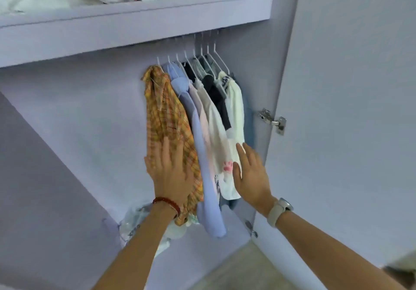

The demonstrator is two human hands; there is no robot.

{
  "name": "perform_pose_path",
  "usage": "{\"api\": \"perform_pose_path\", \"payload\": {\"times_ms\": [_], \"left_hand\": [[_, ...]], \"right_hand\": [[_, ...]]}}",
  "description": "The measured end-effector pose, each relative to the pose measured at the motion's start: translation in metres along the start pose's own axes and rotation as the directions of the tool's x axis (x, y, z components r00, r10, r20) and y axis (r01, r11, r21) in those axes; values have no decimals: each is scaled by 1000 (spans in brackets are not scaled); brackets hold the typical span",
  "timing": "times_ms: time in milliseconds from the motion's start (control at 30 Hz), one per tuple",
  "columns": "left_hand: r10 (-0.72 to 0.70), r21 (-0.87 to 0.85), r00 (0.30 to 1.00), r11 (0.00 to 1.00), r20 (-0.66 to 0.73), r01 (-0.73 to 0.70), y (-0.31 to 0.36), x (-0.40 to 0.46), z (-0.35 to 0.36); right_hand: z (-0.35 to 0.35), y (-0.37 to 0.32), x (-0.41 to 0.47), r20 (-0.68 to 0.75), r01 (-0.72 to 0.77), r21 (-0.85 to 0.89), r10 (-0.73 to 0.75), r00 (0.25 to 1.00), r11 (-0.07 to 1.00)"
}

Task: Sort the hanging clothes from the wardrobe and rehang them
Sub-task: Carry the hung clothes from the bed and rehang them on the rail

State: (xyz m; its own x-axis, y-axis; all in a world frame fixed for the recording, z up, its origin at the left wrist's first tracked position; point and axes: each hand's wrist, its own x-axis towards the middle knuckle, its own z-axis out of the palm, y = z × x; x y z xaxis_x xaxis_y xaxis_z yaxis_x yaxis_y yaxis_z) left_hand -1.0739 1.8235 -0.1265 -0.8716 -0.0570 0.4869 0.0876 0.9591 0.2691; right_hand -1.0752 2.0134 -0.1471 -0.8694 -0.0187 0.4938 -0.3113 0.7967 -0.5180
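- So both hands are flat and open here, gripping nothing. The left hand (167, 172) presses straight fingers against the orange plaid shirt (164, 114), and the right hand (251, 172) lies along the outer side of the white top (234, 118), fingers straight too.
- The clothes are all bunched at the right end of the wardrobe (78, 114), on thin white hangers (198, 64) under the shelf (135, 13). Between the plaid and the white top there's a light blue shirt (203, 154), something pale pink, a cream piece and a black one, all touching.
- Risk-wise, I'd guess squeezing the whole bundle between two flat palms could let the middle pieces slide off their hangers, since only the outer two get any pressure.
- The hooks sit very close together, so lifting several at once could tangle them or leave one behind on the rail, which I can't actually see.
- The door hinge (272, 121) is just beside the white top and could snag fabric.
- Textures: the plaid looks woven and crumpled, the blue one smooth and long, the white top soft and thicker, with a small pink paw print low down.
- The hangers are skinny wire-like things, so probably slippery.
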Motion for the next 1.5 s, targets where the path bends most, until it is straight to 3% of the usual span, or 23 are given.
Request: {"api": "perform_pose_path", "payload": {"times_ms": [133, 233, 333, 433, 600, 733, 867, 1000, 1200, 1400, 1500], "left_hand": [[179, -173, 953, 975, 245, -139, 63, -51, 61], [365, -277, 851, 921, 378, -272, 124, -95, 98], [566, -387, 672, 822, 478, -418, 187, -142, 123], [716, -474, 443, 693, 539, -543, 246, -198, 141], [876, -664, 101, 429, 472, -612, 354, -294, 148], [886, -776, -161, 279, 436, -566, 435, -386, 149], [808, -804, -418, 113, 416, -583, 493, -490, 150], [687, -811, -593, -11, 419, -586, 526, -585, 147], [479, -789, -755, -185, 449, -586, 535, -687, 160], [321, -727, -777, -285, 542, -625, 525, -715, 178], [287, -726, -779, -286, 558, -626, 528, -715, 184]], "right_hand": [[-37, 68, -100, 36, -316, -122, 322, 946, 941], [-71, 111, -184, -6, -564, -209, 575, 818, 799], [-109, 142, -268, -83, -768, -237, 775, 626, 595], [-146, 157, -354, -178, -908, -180, 895, 408, 378], [-203, 166, -485, -341, -1000, 6, 940, 20, 23], [-244, 174, -583, -383, -969, 152, 893, -237, -192], [-276, 189, -674, -394, -896, 279, 810, -435, -346], [-305, 203, -758, -398, -808, 366, 707, -584, -462], [-337, 218, -871, -391, -668, 440, 541, -744, -600], [-350, 229, -930, -269, -523, 516, 451, -851, -679], [-356, 233, -938, -286, -482, 573, 389, -876, -663]]}}
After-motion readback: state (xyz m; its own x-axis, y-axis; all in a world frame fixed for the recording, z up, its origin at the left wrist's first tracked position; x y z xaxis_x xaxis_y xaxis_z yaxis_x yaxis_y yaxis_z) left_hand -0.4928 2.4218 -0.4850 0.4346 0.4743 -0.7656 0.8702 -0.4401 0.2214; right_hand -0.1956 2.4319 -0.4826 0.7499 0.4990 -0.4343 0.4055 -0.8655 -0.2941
